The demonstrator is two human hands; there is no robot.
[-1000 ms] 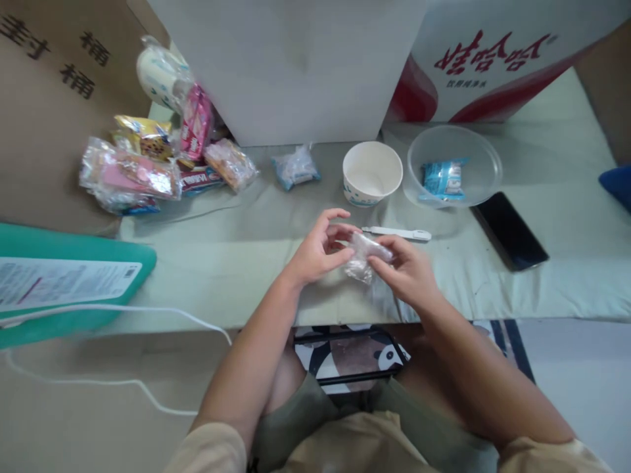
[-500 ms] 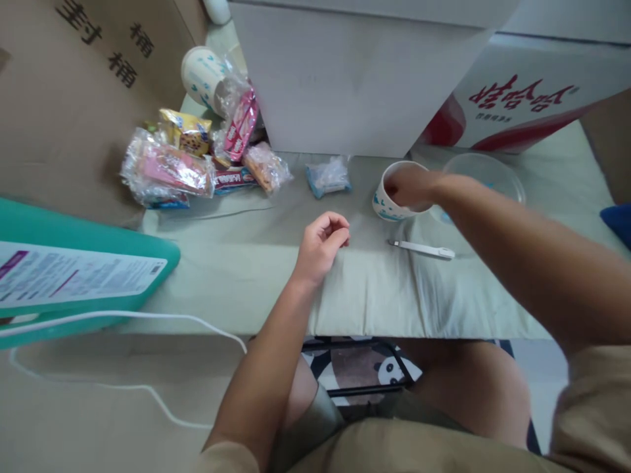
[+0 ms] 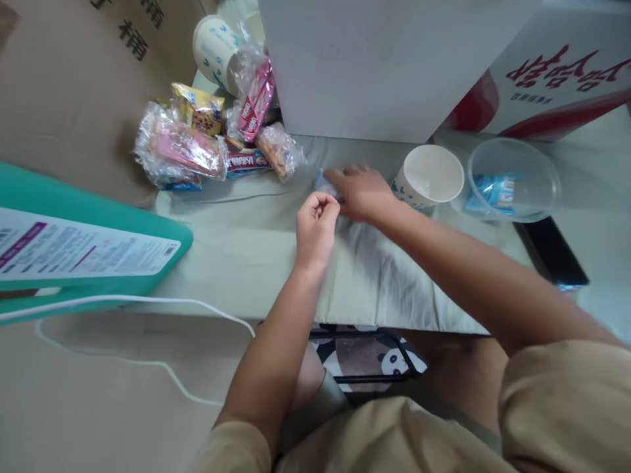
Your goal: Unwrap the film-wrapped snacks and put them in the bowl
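My left hand [image 3: 317, 223] is held above the cloth with its fingers curled and thumb pressed to the forefinger; whatever may be between them is hidden. Just beyond it, my right hand [image 3: 362, 192] has its fingers down over a small blue wrapped packet [image 3: 321, 182], most of which it covers. To the right of that hand stands an open white paper cup [image 3: 430, 176] with a blue pattern. A clear round plastic tub [image 3: 539, 187] beside the cup has a blue packet [image 3: 495, 192] inside.
Wrapped snacks [image 3: 187, 148] lie heaped at the left, by a tipped paper cup [image 3: 215, 52]. A white carton [image 3: 394, 72] and a red-and-white box [image 3: 557, 92] line the back. A green container [image 3: 162, 253] stands left, with a white cable [image 3: 197, 303] near it. A black phone-like slab [image 3: 552, 253] lies right.
My right hand has come out of the paper cup and moved left onto the blue packet. The white-handled tool is now hidden under my right arm. The view has shifted.
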